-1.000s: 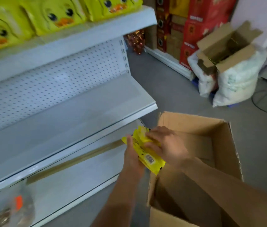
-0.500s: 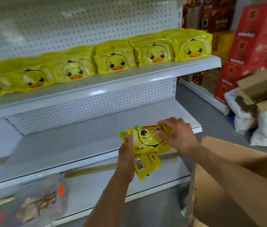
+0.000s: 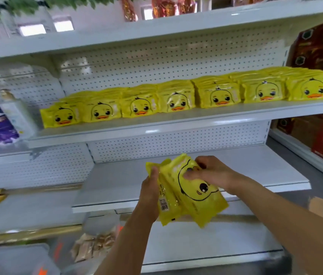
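Yellow duck packs [image 3: 188, 197] gripped between both hands.

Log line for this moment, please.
left hand: grips yellow duck packs | right hand: grips same packs | shelved row: on upper shelf

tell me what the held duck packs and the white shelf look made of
The duck packs: thin glossy plastic film, probably; it crinkles and throws highlights. The shelf: painted sheet metal, likely, smooth satin white with a perforated back panel.
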A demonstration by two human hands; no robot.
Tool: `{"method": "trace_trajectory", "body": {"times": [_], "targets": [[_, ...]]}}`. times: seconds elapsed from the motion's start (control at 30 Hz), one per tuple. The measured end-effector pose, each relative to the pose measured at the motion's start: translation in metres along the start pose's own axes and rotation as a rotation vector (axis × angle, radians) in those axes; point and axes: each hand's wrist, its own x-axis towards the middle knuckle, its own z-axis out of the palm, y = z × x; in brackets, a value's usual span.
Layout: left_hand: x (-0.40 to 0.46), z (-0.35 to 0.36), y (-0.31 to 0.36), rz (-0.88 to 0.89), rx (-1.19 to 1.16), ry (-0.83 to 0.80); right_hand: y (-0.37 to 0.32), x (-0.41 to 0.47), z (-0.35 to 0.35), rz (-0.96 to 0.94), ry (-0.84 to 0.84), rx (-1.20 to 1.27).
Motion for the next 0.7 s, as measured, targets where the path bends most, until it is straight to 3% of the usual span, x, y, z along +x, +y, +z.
{"method": "trace_trajectory", "body": {"times": [0.1, 0.2, 0.37, 0.47, 0.6, 0.7], "targets": [[0.004, -0.023, 0.012, 0.004, -0.106, 0.01, -0.016, 0.009, 0.02, 0.046, 0.031, 0.45], [0.005, -0.035, 0.029, 0.08, -0.183, -0.03, -0.031, 0.02, 0.039, 0.058, 0.033, 0.585], [0.025, -0.05, 0.051, 0.275, -0.175, 0.11, -0.05, 0.051, 0.059, 0.016, 0.045, 0.596], [0.039, -0.053, 0.062, 0.38, -0.125, 0.177, -0.059, 0.073, 0.058, -0.019, 0.221, 0.538], [0.057, -0.052, 0.079, 0.497, -0.098, 0.21, -0.059, 0.105, 0.057, -0.253, 0.385, 0.286], [0.073, -0.048, 0.094, 0.562, -0.057, 0.219, -0.06, 0.127, 0.046, -0.307, 0.463, 0.09]]}}
